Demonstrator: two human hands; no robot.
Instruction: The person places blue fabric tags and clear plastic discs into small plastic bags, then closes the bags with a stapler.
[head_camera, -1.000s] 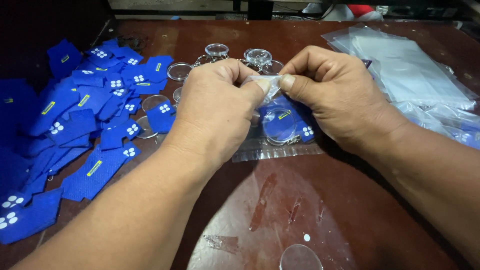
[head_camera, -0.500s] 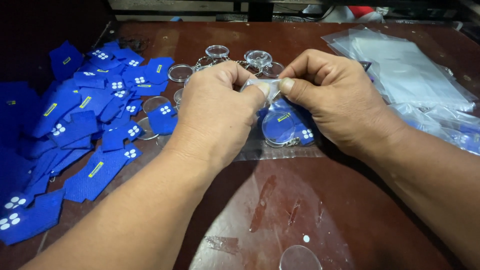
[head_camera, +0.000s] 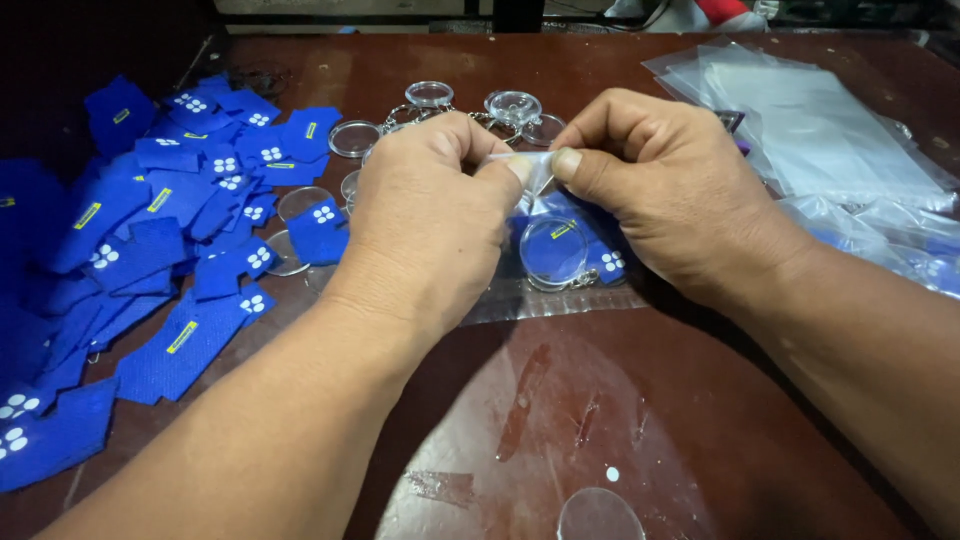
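My left hand and my right hand meet over the middle of the brown table. Both pinch the top edge of a small clear plastic bag. Inside the bag lie a blue fabric piece and a round clear keychain case. The bag's lower edge rests on the table. A heap of blue shirt-shaped fabric pieces with yellow and white marks lies to the left of my left hand.
Several round clear keychain cases with metal rings sit behind my hands. A stack of clear plastic bags lies at the right. A single clear disc rests near the table's front edge.
Both hands have stayed on the bag's top edge; the fingers have shifted only slightly.
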